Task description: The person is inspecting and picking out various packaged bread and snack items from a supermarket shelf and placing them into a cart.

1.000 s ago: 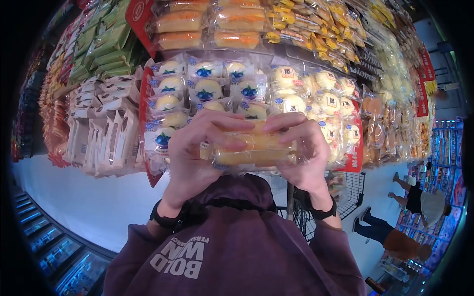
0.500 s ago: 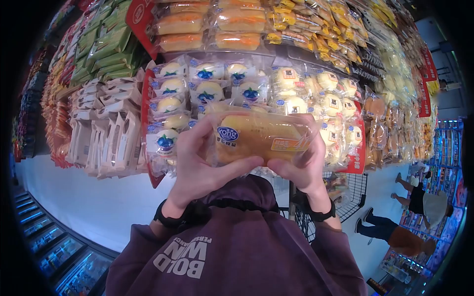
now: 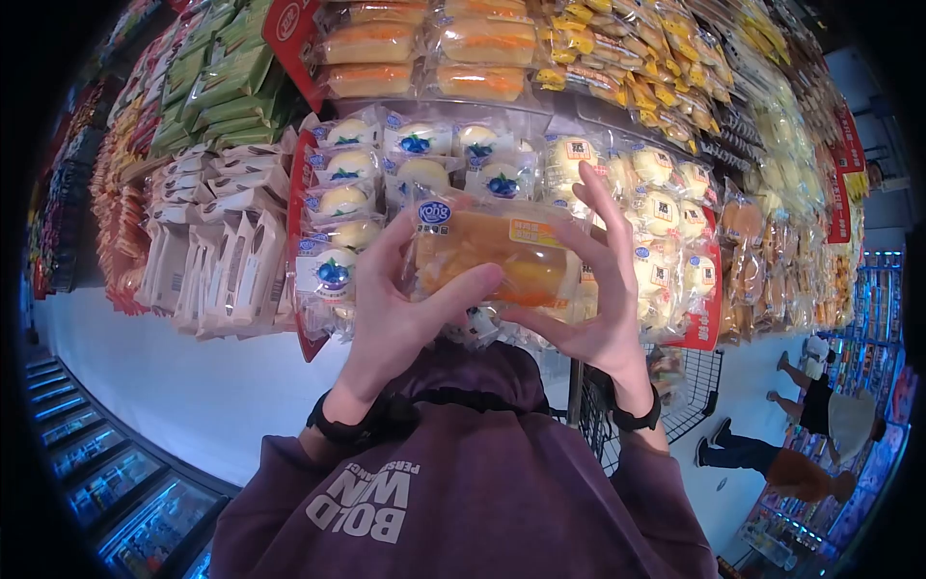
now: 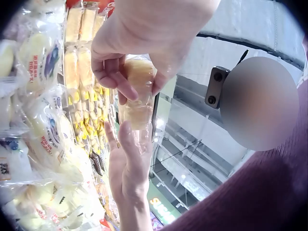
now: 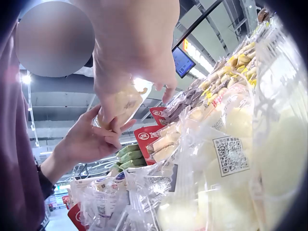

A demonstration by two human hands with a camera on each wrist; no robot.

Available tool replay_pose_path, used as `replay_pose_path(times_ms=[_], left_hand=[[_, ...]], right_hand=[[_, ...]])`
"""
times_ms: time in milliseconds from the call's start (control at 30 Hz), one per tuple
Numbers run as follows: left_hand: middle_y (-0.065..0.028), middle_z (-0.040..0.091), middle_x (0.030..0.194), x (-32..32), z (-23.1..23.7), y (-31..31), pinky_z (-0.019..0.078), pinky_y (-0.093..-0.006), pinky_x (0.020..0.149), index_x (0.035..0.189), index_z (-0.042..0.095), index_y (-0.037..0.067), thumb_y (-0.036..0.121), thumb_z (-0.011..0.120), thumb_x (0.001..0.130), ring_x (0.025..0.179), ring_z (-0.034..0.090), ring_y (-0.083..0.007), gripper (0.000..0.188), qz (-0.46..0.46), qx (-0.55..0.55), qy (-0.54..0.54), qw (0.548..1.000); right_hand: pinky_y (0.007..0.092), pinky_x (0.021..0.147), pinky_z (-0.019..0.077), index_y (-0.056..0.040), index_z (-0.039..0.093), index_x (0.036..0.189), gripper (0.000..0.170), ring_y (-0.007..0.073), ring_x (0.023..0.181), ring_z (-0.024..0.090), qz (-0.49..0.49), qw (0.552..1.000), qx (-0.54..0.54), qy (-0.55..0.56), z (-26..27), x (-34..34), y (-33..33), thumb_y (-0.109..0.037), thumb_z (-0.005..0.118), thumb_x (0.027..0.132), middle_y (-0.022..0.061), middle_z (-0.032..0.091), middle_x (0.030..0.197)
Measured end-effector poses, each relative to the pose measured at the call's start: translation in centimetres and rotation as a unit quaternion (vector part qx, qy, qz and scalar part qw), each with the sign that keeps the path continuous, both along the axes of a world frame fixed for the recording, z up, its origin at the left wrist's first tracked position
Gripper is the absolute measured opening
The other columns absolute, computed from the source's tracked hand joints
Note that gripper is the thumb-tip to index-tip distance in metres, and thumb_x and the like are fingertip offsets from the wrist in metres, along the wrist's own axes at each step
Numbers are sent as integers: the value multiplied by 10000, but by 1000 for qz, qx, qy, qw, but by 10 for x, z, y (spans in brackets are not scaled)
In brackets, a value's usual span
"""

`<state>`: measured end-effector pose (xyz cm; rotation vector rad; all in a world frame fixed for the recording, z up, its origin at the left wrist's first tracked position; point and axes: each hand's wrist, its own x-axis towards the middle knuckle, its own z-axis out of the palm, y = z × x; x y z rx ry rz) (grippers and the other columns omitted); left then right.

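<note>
A clear-wrapped bread (image 3: 492, 256) with a blue oval label is held up in front of the shelf. The left hand (image 3: 386, 318) grips its left end, thumb across the near side. The right hand (image 3: 603, 299) is at its other end, a bent finger over the top corner and the thumb by the lower edge; another finger points up. In the left wrist view the left hand (image 4: 144, 38) pinches the wrapped bread (image 4: 137, 110), with the right hand (image 4: 130, 175) against its lower end. In the right wrist view, both hands meet around the bread (image 5: 127, 103).
Blueberry-marked buns (image 3: 415, 140) and other packaged buns (image 3: 656, 207) fill the shelf behind the hands. Pale packets (image 3: 231, 265) lie left, beside a red divider (image 3: 304, 241). A wire cart (image 3: 690, 376) stands below right; people (image 3: 801, 473) are farther right.
The bread has been turned: its label was hidden at first, then faced the head camera, and now sits near the upper edge. The right hand has loosened, one finger now raised.
</note>
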<state>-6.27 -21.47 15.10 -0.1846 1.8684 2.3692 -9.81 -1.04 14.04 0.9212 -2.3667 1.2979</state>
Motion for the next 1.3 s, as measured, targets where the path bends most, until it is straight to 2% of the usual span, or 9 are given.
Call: replay_pose_path(times_ms=[33, 133, 300, 433, 533, 700, 800, 1033, 1300], left_hand=[[-80, 640, 1093, 0, 0, 1, 530, -252, 664, 1287, 511, -23, 81, 765, 800, 867, 642, -114, 559, -3, 8, 2, 1000], [-85, 636, 1093, 0, -5, 0, 525, -250, 634, 1300, 494, -37, 81, 749, 815, 847, 638, -110, 562, -17, 47, 4, 999], [-101, 628, 1101, 1, -14, -3, 530, -282, 792, 1313, 465, -63, 90, 743, 825, 884, 645, -144, 583, -23, 139, -11, 990], [-106, 618, 1137, 1, -24, 12, 500, -303, 917, 1305, 474, -33, 94, 790, 782, 1004, 630, -162, 624, 62, 56, 69, 994], [-98, 619, 1150, -5, -14, 16, 494, -299, 933, 1281, 499, -6, 86, 829, 740, 1055, 614, -157, 640, 37, 37, 118, 992], [-75, 650, 1101, -4, -17, 7, 500, -286, 907, 1188, 578, -4, 65, 843, 719, 1024, 622, -138, 544, -75, -55, 138, 986], [-71, 663, 1071, -4, -11, 12, 503, -280, 889, 1142, 607, -14, 53, 827, 738, 1006, 628, -132, 466, -66, -17, 94, 993], [-72, 669, 1057, -9, -13, 16, 513, -264, 850, 1154, 607, -27, 35, 803, 761, 972, 638, -125, 443, -77, -42, 111, 990], [-67, 686, 1011, -7, -9, 15, 510, -236, 800, 1149, 621, -50, 78, 773, 811, 908, 630, -90, 392, -71, -49, 96, 992]], right_hand=[[436, 952, 464, -58, 555, 1296, 806, 346, 1310, 407, 5, 998, 61, 23, 3, -1, 2, -83, 893, 564, 220, 408, 1439], [421, 947, 462, -40, 647, 1136, 632, 319, 1236, 489, -19, 994, 90, 52, -1, -5, 6, -106, 896, 559, 191, 541, 1317], [394, 901, 493, -19, 633, 1108, 563, 298, 1053, 621, -8, 999, -45, -7, -14, -5, 4, -99, 871, 604, 153, 643, 1144], [360, 848, 522, -4, 622, 1091, 506, 274, 962, 665, 0, 996, -73, -49, -11, 0, 9, -88, 849, 646, 148, 671, 1057], [326, 828, 525, 8, 609, 1076, 455, 233, 917, 674, -17, 977, -134, -166, -20, 5, 9, -92, 820, 685, 138, 686, 1000], [304, 849, 518, 30, 566, 1132, 438, 195, 956, 658, -26, 932, -217, -289, -19, 10, 8, -107, 762, 765, 134, 684, 1000], [308, 887, 507, 35, 535, 1174, 464, 190, 1022, 634, 21, 951, -186, -246, -25, 7, 12, -110, 764, 798, 144, 662, 1052], [315, 941, 487, 29, 532, 1199, 604, 191, 1087, 601, 37, 956, -166, -239, -11, 12, 9, -50, 858, 697, 115, 601, 1158], [337, 955, 467, 27, 531, 1190, 556, 198, 1122, 570, 17, 929, -216, -299, -13, 14, 8, -24, 827, 721, 116, 588, 1177]])
